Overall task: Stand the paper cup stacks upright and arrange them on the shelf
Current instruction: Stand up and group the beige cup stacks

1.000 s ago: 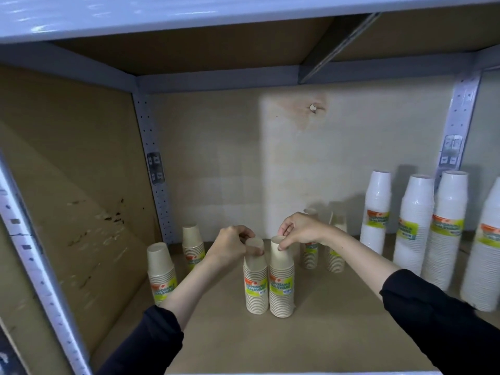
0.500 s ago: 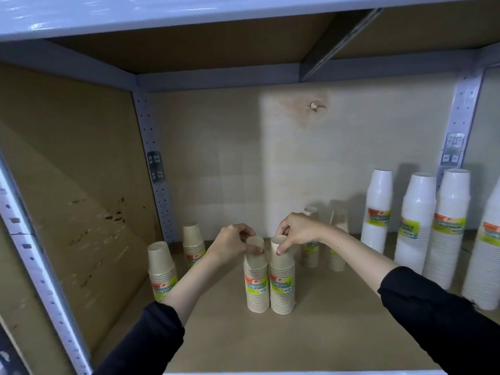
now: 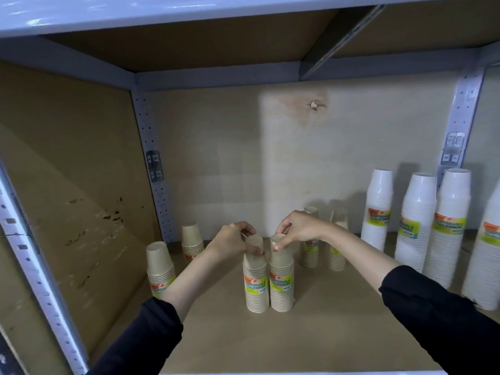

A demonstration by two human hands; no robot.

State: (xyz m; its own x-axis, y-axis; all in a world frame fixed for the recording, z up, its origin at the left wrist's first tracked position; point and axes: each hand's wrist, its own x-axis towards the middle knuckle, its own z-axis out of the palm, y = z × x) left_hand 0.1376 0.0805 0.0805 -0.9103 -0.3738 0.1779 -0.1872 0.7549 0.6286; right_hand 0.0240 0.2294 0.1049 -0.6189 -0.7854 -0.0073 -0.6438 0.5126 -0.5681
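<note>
Head view: left hand [image 3: 232,243] pinches the left stack [image 3: 255,280] top, right hand [image 3: 299,230] the right stack [image 3: 282,280], both upright, touching, mid-shelf [image 3: 324,334]. Right hand hides part of rear stacks [image 3: 335,246]; rightmost white stack [image 3: 487,263] is cropped.

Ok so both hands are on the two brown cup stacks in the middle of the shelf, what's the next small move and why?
Probably let go of both. The left hand and right hand each pinch the top of a brown stack, and the left stack and right stack already stand upright, side by side and touching, on the shelf board. Release gently so neither one tips.
</note>
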